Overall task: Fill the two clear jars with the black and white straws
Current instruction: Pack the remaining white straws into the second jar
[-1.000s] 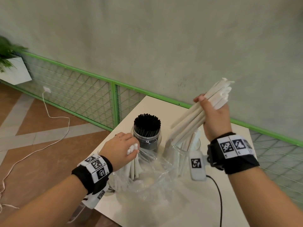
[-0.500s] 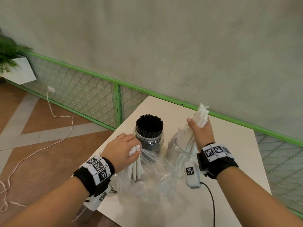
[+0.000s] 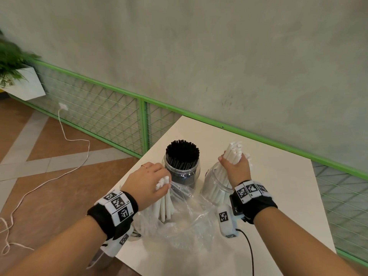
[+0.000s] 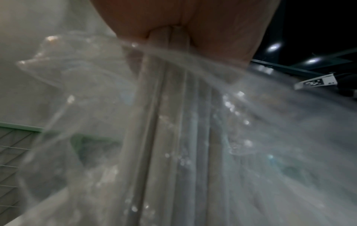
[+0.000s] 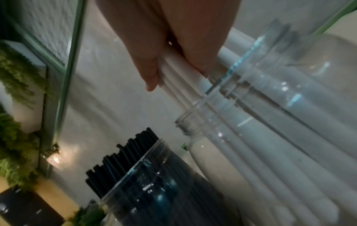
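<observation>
Straws (image 3: 235,154) poke above right hand (image 3: 237,169) grip (ends inside jar (image 3: 214,188)).

right hand (image 3: 236,169): lowered from a raised position toward 6 o'clock | bundle of white paper straws (image 3: 233,154): swung from a steep slant to nearly upright, lower ends now sunk into the clear plastic jar (image 3: 214,185) at its mouth

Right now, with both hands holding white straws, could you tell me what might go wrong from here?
The right hand grips a bundle of white straws angled into the right jar; pushing sideways could tip it. The plastic bag crowds both jars, so the left hand lifting its straws might drag it against the black-straw jar. Loose straws may miss the mouth.
</observation>
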Demonstrator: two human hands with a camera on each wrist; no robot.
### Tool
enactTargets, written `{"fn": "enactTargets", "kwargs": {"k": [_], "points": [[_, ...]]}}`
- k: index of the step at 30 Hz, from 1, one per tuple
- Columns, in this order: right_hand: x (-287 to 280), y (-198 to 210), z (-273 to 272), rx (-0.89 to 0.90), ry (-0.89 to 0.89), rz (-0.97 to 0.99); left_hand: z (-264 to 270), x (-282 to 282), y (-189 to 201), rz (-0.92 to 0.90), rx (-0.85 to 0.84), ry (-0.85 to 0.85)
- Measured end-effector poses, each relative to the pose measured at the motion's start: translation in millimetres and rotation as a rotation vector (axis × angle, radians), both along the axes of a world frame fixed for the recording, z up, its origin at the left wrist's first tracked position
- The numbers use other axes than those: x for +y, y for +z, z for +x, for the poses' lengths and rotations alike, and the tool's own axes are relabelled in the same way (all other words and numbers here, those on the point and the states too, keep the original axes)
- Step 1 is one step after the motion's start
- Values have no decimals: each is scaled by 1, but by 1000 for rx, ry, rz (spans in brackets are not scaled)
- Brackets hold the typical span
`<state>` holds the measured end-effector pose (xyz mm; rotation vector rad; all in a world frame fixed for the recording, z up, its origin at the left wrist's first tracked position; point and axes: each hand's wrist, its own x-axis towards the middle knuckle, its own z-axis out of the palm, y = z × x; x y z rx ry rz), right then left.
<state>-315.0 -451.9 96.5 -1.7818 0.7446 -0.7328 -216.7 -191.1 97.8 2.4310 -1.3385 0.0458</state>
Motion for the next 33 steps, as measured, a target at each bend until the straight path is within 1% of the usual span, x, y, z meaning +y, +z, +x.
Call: {"fn": "enactTargets", "kwargs": {"k": [2,5,7,9,11,13,14,15,16,18,19,21,24,26,30,31,33], "points": [[0,-2,0,38,25,-29,0,0,0,-5,-4,-2],[0,-1,2,-29,79,-111,0,1,0,-11,-4,-6],[-3,1,0,-40,113,-264,0,1,-1,-14,-1,-3],[-10,7,-5,14,96,-486,1,1,-1,-6,-5,1],[-19,15,-10,141,66,-681,1,1,-1,-9,-6,5],[-28,18,-11,398,89,-812,1,0,0,-13,-3,5],[-31,19,-9,541,130,-831,1,0,0,-9,-2,4],[-34,19,-6,646,177,-824,1,0,1,-6,-2,2],[-36,18,-3,709,225,-804,1,0,1,-6,-2,0],[-39,14,2,760,280,-789,2,0,1,-9,0,-1],[-40,12,4,752,279,-800,2,0,1,-11,1,-1],[-41,8,6,669,259,-799,2,1,0,-18,3,1],[-46,3,5,397,257,-721,3,1,-1,-14,-1,-1],[-50,0,2,278,222,-718,3,1,-1,-18,-8,-2],[-49,-3,-3,223,114,-730,2,1,0,-16,-12,-4],[-48,-3,-3,236,103,-728,2,1,0,-19,-11,-4],[-49,-4,-2,353,100,-725,2,1,0,-17,-7,-2]]}}
